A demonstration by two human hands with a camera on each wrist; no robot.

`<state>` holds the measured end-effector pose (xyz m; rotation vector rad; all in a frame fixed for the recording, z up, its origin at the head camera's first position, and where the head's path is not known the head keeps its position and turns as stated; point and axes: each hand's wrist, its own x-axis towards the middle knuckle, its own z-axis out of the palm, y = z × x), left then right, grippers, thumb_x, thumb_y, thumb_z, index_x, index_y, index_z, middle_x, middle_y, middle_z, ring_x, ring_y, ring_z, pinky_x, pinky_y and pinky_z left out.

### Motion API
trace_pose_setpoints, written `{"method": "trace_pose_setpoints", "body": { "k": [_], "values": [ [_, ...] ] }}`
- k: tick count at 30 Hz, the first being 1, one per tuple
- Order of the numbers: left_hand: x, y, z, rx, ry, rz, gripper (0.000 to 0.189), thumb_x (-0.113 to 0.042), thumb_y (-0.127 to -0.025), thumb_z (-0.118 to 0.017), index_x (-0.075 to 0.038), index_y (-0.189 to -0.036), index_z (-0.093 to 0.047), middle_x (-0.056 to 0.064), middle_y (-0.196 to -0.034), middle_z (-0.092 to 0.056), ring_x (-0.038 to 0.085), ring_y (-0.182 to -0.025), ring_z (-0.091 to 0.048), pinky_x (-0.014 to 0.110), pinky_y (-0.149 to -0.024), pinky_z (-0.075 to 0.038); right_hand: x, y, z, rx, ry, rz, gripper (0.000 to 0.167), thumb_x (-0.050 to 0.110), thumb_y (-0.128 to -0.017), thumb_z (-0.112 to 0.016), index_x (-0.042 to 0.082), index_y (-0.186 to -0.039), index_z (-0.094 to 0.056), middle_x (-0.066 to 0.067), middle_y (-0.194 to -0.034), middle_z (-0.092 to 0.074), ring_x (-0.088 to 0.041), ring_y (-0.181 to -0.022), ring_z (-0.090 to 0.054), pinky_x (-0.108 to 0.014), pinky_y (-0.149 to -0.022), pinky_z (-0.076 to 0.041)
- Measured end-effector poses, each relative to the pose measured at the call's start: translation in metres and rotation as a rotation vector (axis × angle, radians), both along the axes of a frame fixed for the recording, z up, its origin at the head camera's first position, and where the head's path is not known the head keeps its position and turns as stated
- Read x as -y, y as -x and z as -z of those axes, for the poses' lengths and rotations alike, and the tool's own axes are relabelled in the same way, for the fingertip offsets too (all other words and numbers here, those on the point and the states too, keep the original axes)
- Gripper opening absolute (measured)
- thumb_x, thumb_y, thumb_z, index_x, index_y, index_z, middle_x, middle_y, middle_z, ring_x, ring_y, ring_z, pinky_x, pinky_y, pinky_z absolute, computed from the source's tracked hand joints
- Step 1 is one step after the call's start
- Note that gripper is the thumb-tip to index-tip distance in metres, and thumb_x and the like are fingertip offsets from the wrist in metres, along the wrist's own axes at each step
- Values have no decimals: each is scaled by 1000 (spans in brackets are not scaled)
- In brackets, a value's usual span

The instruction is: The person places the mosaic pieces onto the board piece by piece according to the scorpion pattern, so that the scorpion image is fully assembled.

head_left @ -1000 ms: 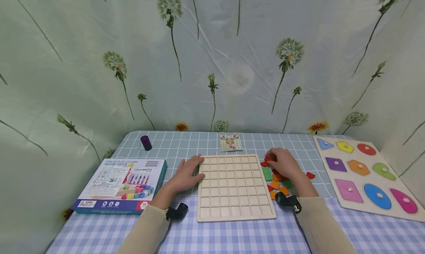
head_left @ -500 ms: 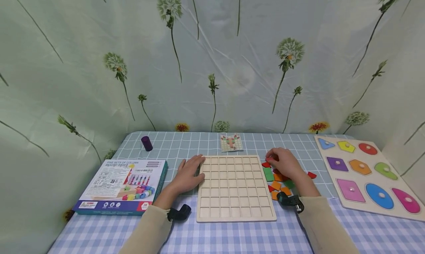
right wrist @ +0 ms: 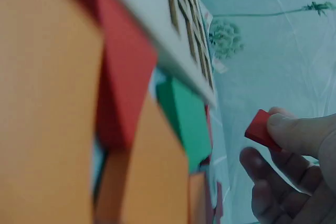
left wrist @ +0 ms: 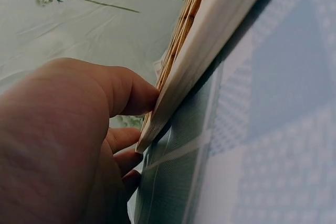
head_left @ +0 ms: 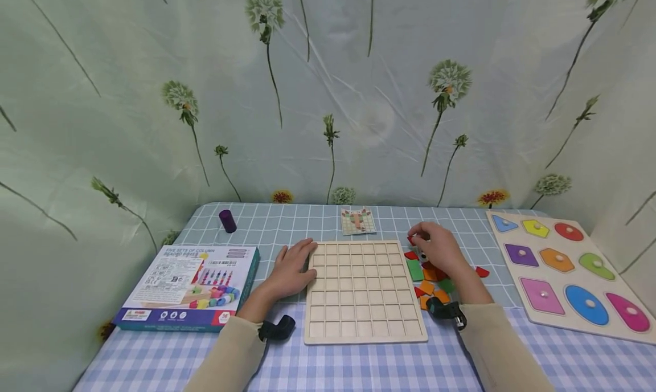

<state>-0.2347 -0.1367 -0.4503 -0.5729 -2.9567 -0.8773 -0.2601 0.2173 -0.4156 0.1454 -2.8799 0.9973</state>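
Note:
A pale wooden grid board (head_left: 364, 292) lies in the middle of the table, its cells bare. My left hand (head_left: 291, 271) rests at the board's left edge; in the left wrist view the thumb touches the rim and the fingers are relaxed. Between thumb and fingertips my right hand (head_left: 437, 247) pinches a small red piece (right wrist: 261, 129), raised a little above the pile beyond the board's right side. Below that hand lie several loose pieces, among them a green piece (head_left: 415, 270), an orange piece (head_left: 427, 288) and a red piece (head_left: 482, 272). The hand hides part of the pile.
A small pattern card (head_left: 358, 221) lies behind the board. To the left are a boxed bead toy (head_left: 189, 286) and a purple cylinder (head_left: 227, 221). A knobbed shape puzzle (head_left: 566, 269) lies at the far right. A flowered curtain (head_left: 328, 96) hangs behind the table.
My right hand has lifted the red piece slightly up and away from the pile. The left hand keeps its place at the board's edge.

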Motion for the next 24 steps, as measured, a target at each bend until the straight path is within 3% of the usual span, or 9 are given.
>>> {"method": "trace_pose_setpoints", "body": {
  "k": [9, 14, 18, 24],
  "values": [
    [3, 0, -3, 29, -29, 11, 62, -19, -93, -56, -5, -151, -40, 15, -161, -34, 36, -151, -27, 64, -121, -6, 18, 5, -14, 14, 188, -45, 18, 13, -100, -60, 6, -115, -65, -18, -105, -68, -23, -70, -63, -33, -62, -57],
    [4, -2, -3, 32, -32, 11, 64, -23, -92, -61, -4, -150, -41, 17, -160, -35, 38, -151, -28, 64, -121, -7, 28, 4, -12, 17, 187, -87, 18, 9, -99, -60, 4, -116, -66, -19, -113, -66, -27, -86, -64, -34, -70, -60],
    [3, -2, -3, 24, -24, 17, 66, -26, -92, -62, -3, -150, -41, 16, -160, -35, 37, -151, -28, 64, -121, -8, 33, 5, -8, -24, 104, -121, 16, 6, -98, -60, 5, -111, -71, -17, -115, -64, -32, -100, -63, -39, -77, -60],
    [1, -1, -1, 9, -23, 20, 66, -26, -92, -63, -4, -150, -42, 17, -160, -37, 38, -150, -29, 65, -121, -9, 36, 8, -3, -44, 32, -191, 17, 2, -96, -61, 7, -105, -74, -14, -109, -65, -34, -101, -65, -47, -88, -57]
  ]
}}
